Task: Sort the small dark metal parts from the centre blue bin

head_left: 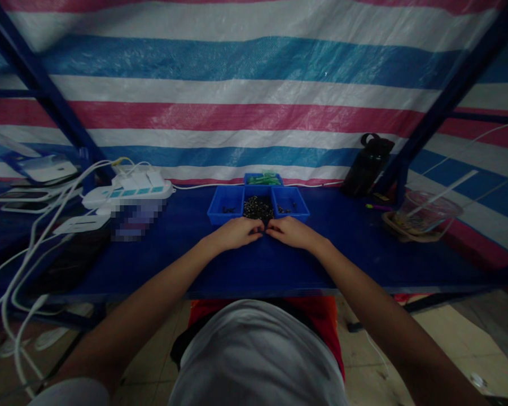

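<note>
My left hand is at the front edge of the middle blue bin, its fingers curled together. Close beside it, my right hand has its fingers bent inward too; the fingertips of both hands almost meet. Anything between them is too small to make out. Just beyond the hands, small dark and shiny parts fill the middle bin. The left blue bin and the right blue bin each hold a few small dark pieces. Green items lie in the back bin.
On the blue table, a white power strip with cables, phones and a dark pouch lie left. A black bottle and a clear plastic bowl stand right. Blue frame posts rise at both sides.
</note>
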A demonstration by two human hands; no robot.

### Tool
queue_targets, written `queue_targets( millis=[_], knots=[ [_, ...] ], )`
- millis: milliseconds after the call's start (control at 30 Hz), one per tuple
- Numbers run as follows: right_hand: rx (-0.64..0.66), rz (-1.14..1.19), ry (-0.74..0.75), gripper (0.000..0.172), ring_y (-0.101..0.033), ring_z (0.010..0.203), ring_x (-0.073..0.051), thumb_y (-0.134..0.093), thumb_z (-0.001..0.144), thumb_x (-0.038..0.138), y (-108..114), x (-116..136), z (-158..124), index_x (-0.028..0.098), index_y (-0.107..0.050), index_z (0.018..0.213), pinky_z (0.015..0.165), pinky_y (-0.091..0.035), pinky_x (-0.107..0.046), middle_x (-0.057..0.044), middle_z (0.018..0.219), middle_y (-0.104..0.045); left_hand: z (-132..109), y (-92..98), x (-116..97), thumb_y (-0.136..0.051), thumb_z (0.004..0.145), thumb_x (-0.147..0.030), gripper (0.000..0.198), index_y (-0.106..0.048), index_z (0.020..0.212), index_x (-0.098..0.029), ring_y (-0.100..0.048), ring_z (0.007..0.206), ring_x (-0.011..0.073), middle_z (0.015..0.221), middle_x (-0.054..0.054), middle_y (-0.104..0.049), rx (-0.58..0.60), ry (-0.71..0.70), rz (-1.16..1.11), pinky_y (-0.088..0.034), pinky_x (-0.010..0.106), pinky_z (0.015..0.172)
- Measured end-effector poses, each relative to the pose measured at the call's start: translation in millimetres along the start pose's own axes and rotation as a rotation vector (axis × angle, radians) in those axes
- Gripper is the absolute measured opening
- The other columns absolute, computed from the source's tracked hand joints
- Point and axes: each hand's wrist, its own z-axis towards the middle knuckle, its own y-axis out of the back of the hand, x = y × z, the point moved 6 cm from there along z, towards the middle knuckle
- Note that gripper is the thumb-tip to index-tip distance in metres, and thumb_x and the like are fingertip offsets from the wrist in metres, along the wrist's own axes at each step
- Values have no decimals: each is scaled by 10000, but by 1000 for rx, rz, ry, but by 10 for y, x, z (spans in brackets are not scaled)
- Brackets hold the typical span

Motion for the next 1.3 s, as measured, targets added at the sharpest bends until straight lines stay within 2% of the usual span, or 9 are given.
queue_targets(
  millis=[367, 1167, 1300],
  knots=[
    [-5, 2, -8, 170, -550, 630, -111, -496, 902, 249, 10, -7, -1, 143, -625, 870, 584, -316, -213, -34, 749, -643, -4, 16, -18, -537, 858, -285, 182, -596, 1017, -221, -598, 713, 122, 855, -3, -663, 3, 1, -15, -375, 194, 599],
    [-7, 36, -6, 160, -564, 662, -118, -504, 896, 243, -4, -44, 2, 149, -633, 900, 607, -330, -217, -39, 793, -662, 8, 5, -11, -538, 860, -290, 176, -599, 1001, -204, -588, 684, 117, 810, -2, -646, 8, 3, -39, -373, 198, 590],
    [-8, 24, -8, 172, -551, 636, -111, -493, 901, 251, -12, -42, 5, 148, -629, 884, 588, -319, -215, -35, 771, -656, -5, 28, -51, -532, 867, -400, 236, -598, 918, -179, -566, 651, 121, 746, 3, -628, -4, -19, -37, -355, 204, 568]
  ],
)
